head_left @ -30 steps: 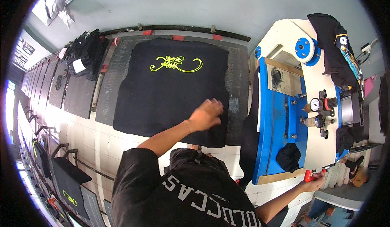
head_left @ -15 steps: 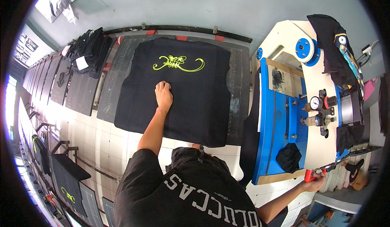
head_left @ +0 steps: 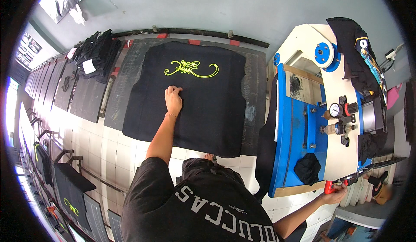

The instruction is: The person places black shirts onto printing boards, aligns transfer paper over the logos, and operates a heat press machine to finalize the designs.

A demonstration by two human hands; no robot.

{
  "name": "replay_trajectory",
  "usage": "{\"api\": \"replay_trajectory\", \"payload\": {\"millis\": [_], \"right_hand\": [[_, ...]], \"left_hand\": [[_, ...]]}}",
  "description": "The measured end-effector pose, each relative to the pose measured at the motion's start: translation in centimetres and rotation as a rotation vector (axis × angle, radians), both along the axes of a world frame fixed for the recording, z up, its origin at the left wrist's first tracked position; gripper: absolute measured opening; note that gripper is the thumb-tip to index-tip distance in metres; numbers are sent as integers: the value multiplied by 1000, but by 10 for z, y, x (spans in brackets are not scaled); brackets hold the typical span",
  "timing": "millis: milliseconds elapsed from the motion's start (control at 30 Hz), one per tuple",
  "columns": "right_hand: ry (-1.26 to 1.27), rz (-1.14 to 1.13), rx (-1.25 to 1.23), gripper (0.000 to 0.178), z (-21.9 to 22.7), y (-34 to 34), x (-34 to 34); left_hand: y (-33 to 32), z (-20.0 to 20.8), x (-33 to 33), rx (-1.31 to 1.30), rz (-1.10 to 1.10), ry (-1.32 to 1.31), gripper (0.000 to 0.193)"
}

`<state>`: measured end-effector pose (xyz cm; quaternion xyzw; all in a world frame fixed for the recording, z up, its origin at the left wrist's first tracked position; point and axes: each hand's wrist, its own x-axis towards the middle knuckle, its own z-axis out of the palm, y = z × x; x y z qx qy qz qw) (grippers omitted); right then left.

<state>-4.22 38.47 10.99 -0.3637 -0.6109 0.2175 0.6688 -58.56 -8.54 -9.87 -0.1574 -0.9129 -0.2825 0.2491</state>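
A black T-shirt [head_left: 203,112] with a bright yellow-green line design [head_left: 187,68] is spread over a dark flat board [head_left: 255,90] in front of me. My left hand [head_left: 173,99] rests on the fabric just below the design, its fingers curled and bunched together. Whatever those fingers may pinch is hidden. At the lower right, my right hand [head_left: 336,195] is closed round a red handle [head_left: 328,187] at the front end of a blue and cream press machine [head_left: 281,125].
A gauge [head_left: 335,110] and knobs sit on the machine, with folded black cloth [head_left: 307,168] on its bed. Black garments [head_left: 97,53] are heaped on a board at left. Another printed black shirt [head_left: 73,194] lies at lower left. Someone's foot in a sandal [head_left: 381,179] shows at right.
My left hand shifts very slightly on the shirt, and its fingertips turn a little to the right. My right hand stays on the red handle.
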Motion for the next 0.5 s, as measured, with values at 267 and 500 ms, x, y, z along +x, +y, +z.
{"api": "replay_trajectory", "payload": {"millis": [267, 500], "right_hand": [[-8, -34, 14, 34, -6, 4, 2], [-71, -102, 111, 35, -3, -1, -5]], "left_hand": [[-12, 19, 6, -43, -175, -124, 16], [13, 32, 54, -288, -2, 90, 52]]}}
